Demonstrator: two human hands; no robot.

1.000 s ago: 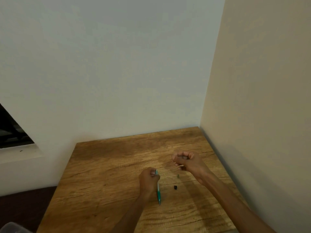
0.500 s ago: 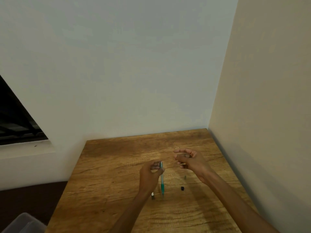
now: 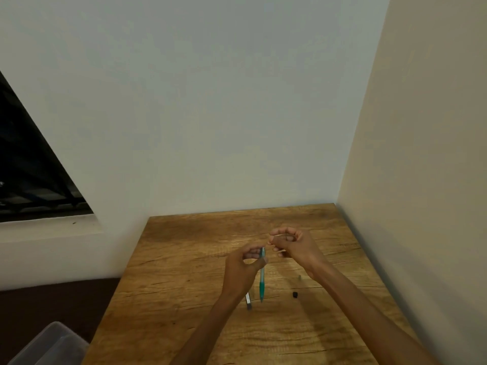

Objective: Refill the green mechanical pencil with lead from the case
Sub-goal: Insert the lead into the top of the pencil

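In the head view, we are pinching the green mechanical pencil (image 3: 262,275) near its top with our left hand (image 3: 243,270), fingers (image 3: 253,255) curled around it, tip hanging down just above the counter (image 3: 184,259). Our right hand (image 3: 295,246) is hovering close beside, fingers pinched together; whether they are gripping lead we cannot tell. The grey lead case (image 3: 248,301) is lying below the left wrist, a small black cap (image 3: 295,294) to the right. Walls are closing the counter's far and right edges; open room is lying to the left.
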